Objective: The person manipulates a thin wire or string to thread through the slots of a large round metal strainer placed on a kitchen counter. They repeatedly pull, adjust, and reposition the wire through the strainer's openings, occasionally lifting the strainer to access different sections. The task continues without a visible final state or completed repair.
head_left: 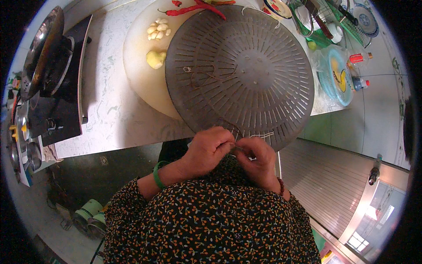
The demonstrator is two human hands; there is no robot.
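My left hand, a green bangle on its wrist, is closed with thumb and fingers pinched together. My right hand, with a beaded bracelet, is likewise closed in a pinch, almost touching the left. What small thing lies between their fingertips is too hidden to name. Both hands are at the near rim of a large round grey slotted tray, which overlaps the counter's front edge. A thin brown cord lies loosely looped on the tray. Pale strands show by the rim near my right hand.
Under the tray is a round pale chopping board with peeled garlic cloves, a ginger piece and red chillies. A wok sits on the black stove at left. A blue basket and bottles stand right.
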